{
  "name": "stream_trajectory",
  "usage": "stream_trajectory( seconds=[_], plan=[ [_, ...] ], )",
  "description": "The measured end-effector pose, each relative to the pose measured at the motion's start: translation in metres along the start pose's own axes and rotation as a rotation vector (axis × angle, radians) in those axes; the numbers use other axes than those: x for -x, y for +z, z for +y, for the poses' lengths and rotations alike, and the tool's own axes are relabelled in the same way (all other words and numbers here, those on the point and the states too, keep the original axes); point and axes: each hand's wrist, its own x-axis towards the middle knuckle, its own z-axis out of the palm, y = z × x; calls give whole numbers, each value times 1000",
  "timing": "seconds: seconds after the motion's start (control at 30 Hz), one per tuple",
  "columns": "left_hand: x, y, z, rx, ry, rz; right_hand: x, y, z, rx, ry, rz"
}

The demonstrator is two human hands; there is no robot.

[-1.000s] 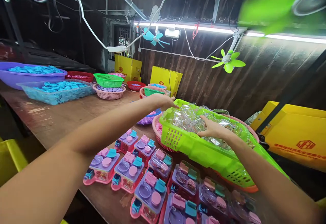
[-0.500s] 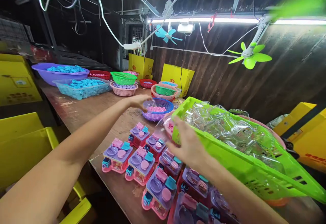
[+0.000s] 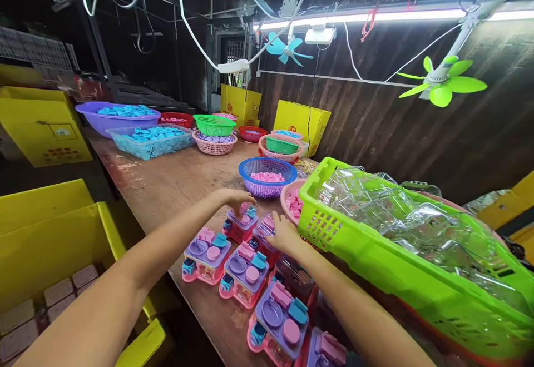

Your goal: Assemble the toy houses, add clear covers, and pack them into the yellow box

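Observation:
Several pink and purple toy kitchen sets (image 3: 244,271) lie in rows on the wooden table (image 3: 175,180). My left hand (image 3: 235,199) rests curled on the far toy set (image 3: 242,221). My right hand (image 3: 282,233) presses a clear plastic cover (image 3: 266,226) onto the toy set beside it, fingers bent down. A bright green basket (image 3: 375,256) full of clear plastic covers (image 3: 400,217) stands just right of my right hand.
A blue basket of pink parts (image 3: 267,177) sits behind the toys, with more small baskets (image 3: 214,143) and a purple basin of blue parts (image 3: 120,115) farther back. Yellow bins (image 3: 45,228) stand to my left. Small fans (image 3: 442,80) hang above.
My right hand left the green basket carrying a clear cover and came down onto a toy set. My left hand drew back from the basket to the far toy set.

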Motion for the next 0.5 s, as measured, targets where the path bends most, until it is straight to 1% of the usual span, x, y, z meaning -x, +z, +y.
stream_trajectory(
  seconds=[0.1,0.2,0.27,0.4,0.5],
  plan=[
    [-2,11,2,-24,16,5,-1,10,-2,6,-26,23],
    [2,16,2,-45,16,20,0,15,-3,8,-27,38],
    [6,19,0,-57,6,55,1,17,-3,4,-23,42],
    [10,26,-4,-99,-3,155,0,15,1,-25,-10,-2],
    [7,34,-3,-135,-20,137,-2,14,1,-36,4,-11]
  ],
)
